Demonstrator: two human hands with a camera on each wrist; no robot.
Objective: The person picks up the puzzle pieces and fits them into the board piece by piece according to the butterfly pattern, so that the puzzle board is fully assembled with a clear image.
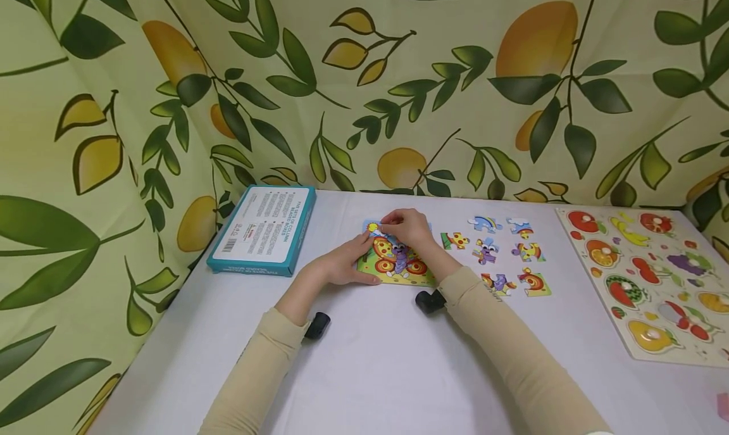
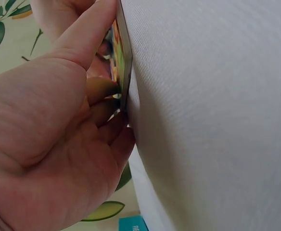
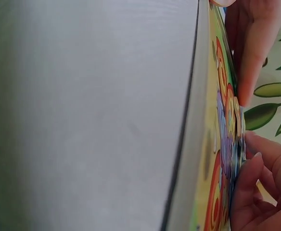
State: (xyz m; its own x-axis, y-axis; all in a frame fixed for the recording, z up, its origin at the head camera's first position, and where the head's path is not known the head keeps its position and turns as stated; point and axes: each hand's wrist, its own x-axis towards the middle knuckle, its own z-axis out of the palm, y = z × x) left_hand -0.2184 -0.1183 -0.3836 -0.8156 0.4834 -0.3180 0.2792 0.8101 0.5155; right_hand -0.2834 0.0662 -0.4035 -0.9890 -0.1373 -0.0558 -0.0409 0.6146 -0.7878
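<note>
A jigsaw puzzle board [image 1: 397, 273] with a colourful butterfly picture lies flat on the table. My left hand [image 1: 345, 261] holds it at its left side, with the thumb along the near edge. In the right wrist view, the index finger of that hand [image 3: 257, 53] reaches onto the picture. Over the board's far part, my right hand [image 1: 412, 227] pinches a small puzzle piece [image 3: 239, 120], slightly raised from the board; the fingertips hide part of it. Loose puzzle pieces [image 1: 486, 251] lie in several spots to the right of the board.
A teal-edged box [image 1: 256, 232] with printed text lies at the back left. On the right rests a wooden fruit puzzle board [image 1: 640, 308]. A pink object [image 1: 722, 406] shows at the right edge. Patterned cloth [image 1: 364, 93] hangs behind the white table [image 1: 364, 371].
</note>
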